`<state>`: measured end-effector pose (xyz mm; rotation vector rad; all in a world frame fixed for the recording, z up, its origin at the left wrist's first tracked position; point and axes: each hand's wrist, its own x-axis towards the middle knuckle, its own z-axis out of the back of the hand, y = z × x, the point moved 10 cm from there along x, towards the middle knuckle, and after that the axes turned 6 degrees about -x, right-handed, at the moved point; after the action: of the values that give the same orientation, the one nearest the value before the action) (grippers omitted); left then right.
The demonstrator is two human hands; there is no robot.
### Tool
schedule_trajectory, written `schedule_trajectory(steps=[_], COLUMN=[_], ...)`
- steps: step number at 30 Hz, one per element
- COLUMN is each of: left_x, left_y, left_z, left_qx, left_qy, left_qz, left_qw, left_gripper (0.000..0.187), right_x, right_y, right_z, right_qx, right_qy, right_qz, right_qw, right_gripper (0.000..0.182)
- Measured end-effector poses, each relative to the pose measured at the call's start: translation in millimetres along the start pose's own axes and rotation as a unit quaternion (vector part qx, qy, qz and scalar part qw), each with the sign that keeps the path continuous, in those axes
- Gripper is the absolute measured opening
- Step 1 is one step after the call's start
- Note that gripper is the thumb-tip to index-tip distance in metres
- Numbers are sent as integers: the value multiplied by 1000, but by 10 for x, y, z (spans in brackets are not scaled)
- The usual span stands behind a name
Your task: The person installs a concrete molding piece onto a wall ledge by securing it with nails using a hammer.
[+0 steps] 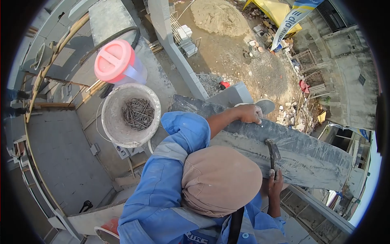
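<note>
A grey, dust-smeared board (317, 158) runs diagonally across the front. My left hand (248, 113) is at its upper edge with fingers pinched together; a small pale spot shows by the fingertips, too small to name. My right hand (276, 184) is wrapped round the handle of a hammer (273, 153), whose head is over the board, below and right of my left hand. To the left, a dusty bucket (109, 118) holds many loose nails (139, 114).
A container with a pink lid (111, 61) stands behind the bucket. The beige cap (221, 181) covers the lower middle. A red bucket (109, 229) is at the bottom left. Far below lie a sand heap (219, 16), rubble (294, 118) and a yellow canopy (270, 12).
</note>
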<state>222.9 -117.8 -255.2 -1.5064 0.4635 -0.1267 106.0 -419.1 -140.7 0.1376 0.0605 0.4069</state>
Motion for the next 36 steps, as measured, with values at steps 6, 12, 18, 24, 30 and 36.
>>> schedule_trajectory(steps=[6, 12, 18, 24, 30, 36], left_x=[-1024, -2345, -3443, -4258, -4867, -5027], left_y=[-328, 24, 440, 133, -202, 464], left_z=[591, 859, 608, 730, 1460, 1916], left_qx=[145, 154, -2, -73, 178, 203], left_qy=[-347, -457, -541, -650, -628, -566], left_qz=[-145, -120, 66, 18, 171, 288], left_qw=[915, 868, 838, 756, 738, 745], left_gripper=[30, 17, 21, 23, 26, 27], right_x=[-1, 97, 177, 169, 49, 68], right_y=[-30, 88, 328, 348, -208, -209], right_z=[-38, 16, 184, 173, -115, -158], right_qx=[6, 45, 61, 74, 51, 60], right_qy=[41, 67, 37, 33, 59, 117], right_qz=[-31, -35, 4, 23, -67, -76], right_qw=[999, 996, 997, 996, 995, 988], right_gripper=[50, 44, 29, 31, 59, 65])
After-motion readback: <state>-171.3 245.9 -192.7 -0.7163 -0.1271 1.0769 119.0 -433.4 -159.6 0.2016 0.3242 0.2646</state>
